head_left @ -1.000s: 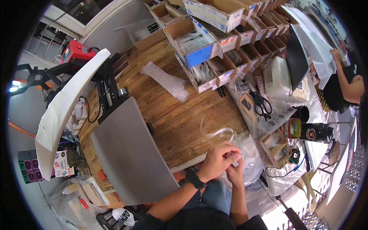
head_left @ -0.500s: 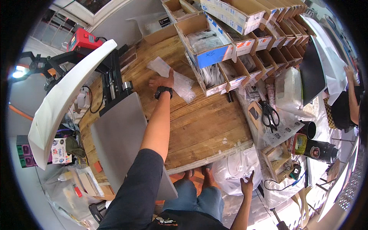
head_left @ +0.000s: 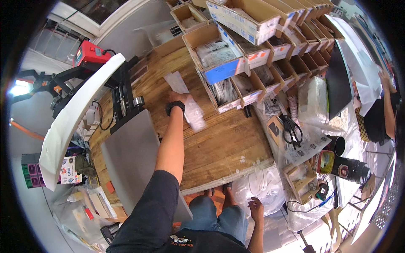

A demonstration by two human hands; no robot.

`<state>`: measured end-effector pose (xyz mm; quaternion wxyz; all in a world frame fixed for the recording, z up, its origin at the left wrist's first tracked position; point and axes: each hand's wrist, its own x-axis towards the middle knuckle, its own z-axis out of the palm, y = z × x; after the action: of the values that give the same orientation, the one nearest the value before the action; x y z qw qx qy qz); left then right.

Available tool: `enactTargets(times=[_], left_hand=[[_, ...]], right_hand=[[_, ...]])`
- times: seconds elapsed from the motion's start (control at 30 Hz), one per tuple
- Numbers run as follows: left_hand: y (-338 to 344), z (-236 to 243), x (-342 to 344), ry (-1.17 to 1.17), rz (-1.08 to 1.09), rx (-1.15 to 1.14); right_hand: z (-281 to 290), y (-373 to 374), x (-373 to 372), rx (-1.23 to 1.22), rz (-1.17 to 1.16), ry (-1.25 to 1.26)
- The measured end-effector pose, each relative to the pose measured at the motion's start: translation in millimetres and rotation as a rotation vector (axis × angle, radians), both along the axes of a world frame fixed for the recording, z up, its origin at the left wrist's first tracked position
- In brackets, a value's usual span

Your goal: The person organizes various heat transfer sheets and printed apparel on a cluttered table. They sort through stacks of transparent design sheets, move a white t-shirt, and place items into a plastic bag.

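My left hand [head_left: 179, 98] is over the wooden table, its fingers closed on a translucent plastic sleeve [head_left: 195, 114]. The sleeve lies slanting, one end past the knuckles and the other toward the table's middle, where it is slightly blurred. A black band circles my left wrist. My right hand [head_left: 256, 208] hangs low beside my lap, near a white plastic bag [head_left: 261, 187]. Its fingers are loosely bent and somewhat apart, with nothing seen in them.
A heat press with a grey plate [head_left: 133, 147] and white-covered upper arm [head_left: 80, 126] stands at left. Cardboard bins [head_left: 228, 78] fill the far right. Black scissors [head_left: 292, 130], a dark bottle [head_left: 352, 169] and a wrapped block [head_left: 313, 99] lie rightward. Another person's arm [head_left: 390, 101] shows at far right.
My left hand has gone from spread fingers to closed ones, and the sleeve has shifted toward me. My right hand has moved slightly left and down, its fingers now more bent. The view has shifted slightly.
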<state>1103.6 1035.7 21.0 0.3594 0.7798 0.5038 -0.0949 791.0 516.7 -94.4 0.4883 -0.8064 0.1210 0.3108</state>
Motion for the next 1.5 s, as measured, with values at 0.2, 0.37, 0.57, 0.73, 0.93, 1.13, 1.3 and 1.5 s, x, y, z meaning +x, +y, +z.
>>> enactTargets(times=[0.2,0.37,0.57,0.73,0.93,1.13,1.3,1.5], left_hand=[[39,-57,-25,-0.054,0.081,0.108],[-6,-41,0,-0.064,0.102,0.264],[4,-25,0,-0.221,0.232,0.12],[-1,-23,-12,-0.123,0.04,0.238],[8,-50,-23,-0.462,-0.004,0.265],[48,-44,35,-1.288,0.644,-0.491],[132,-81,97,-1.76,0.856,-0.826],[108,-62,170,-1.738,1.149,-0.717]], right_hand=[[75,63,90,0.011,0.005,-0.255],[114,126,188,0.017,0.101,-0.641],[78,202,255,-0.285,0.147,-0.972],[73,214,261,-0.544,0.216,-0.956],[69,218,259,-0.567,0.229,-0.91],[57,209,266,-0.621,0.234,-0.899],[60,226,258,-0.575,0.27,-0.895],[56,217,260,-0.694,0.29,-0.904]])
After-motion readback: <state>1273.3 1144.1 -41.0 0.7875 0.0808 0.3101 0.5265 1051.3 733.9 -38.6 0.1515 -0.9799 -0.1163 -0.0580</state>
